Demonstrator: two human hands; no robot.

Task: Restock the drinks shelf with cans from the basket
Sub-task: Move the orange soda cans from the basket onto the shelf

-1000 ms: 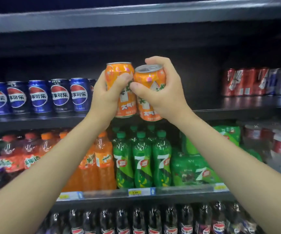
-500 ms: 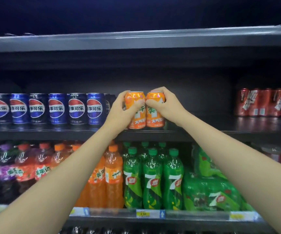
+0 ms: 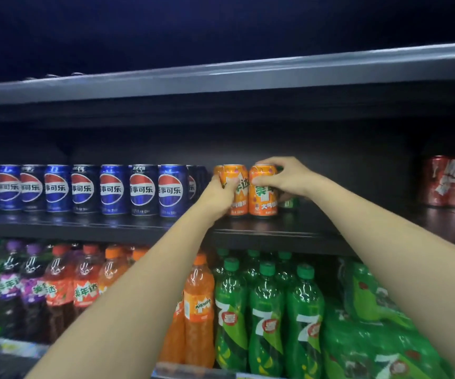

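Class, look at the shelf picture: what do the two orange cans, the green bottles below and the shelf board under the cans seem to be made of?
Orange cans: probably thin metal, glossy printed skin, silvery rim on top. Green bottles: likely clear-tinted plastic, with bright glare streaks and moulded screw caps. Shelf board: dark, smooth, faintly reflective; painted metal or laminate, which one cannot be told.

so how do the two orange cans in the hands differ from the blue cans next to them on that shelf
The two orange cans are orange with green lettering; the blue cans are dark blue with a red, white and blue round logo. The orange cans are gripped, one by the left hand and one by the right hand; the blue cans stand untouched. There are only two orange cans, while the blue ones form a long row. Both kinds stand upright on the same shelf and look alike in size.
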